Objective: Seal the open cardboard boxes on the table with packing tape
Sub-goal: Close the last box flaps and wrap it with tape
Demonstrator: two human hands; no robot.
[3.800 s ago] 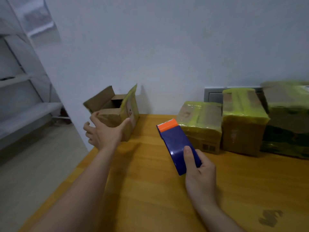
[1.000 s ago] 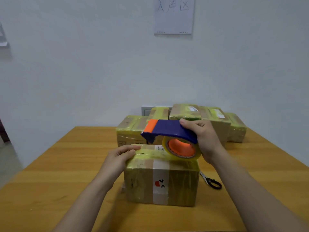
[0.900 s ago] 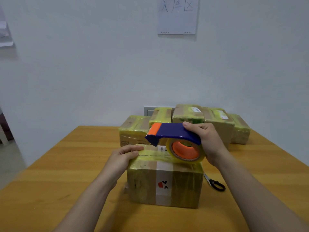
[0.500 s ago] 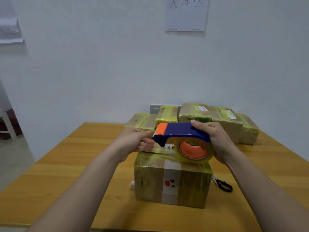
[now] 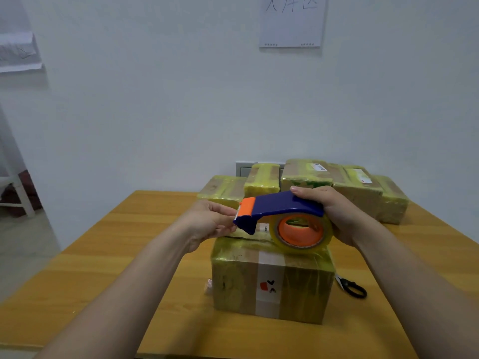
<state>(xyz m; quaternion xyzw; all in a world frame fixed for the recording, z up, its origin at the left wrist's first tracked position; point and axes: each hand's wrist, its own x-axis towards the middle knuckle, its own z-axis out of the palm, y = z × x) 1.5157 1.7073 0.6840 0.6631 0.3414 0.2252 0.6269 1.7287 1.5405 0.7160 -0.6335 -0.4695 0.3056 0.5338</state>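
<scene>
A cardboard box [image 5: 272, 283] wrapped in yellowish tape stands in the middle of the wooden table [image 5: 111, 257], flaps down. My right hand [image 5: 334, 211] grips a blue tape dispenser [image 5: 280, 207] with an orange tip and an orange-cored roll, held just over the box top. My left hand [image 5: 210, 220] is at the dispenser's orange cutter end, fingertips pinching at the tape end there; the tape itself is hard to see.
Several taped boxes [image 5: 305, 177] are stacked at the back of the table against the wall. Black-handled scissors [image 5: 352, 290] lie right of the front box. A small scrap [image 5: 208, 286] lies at the box's left foot. A paper sign [image 5: 291, 20] hangs on the wall.
An open box at the table's left edge was fetched; a box with flaps down now sits in the middle. My left hand lifted off the box top to the dispenser's cutter end.
</scene>
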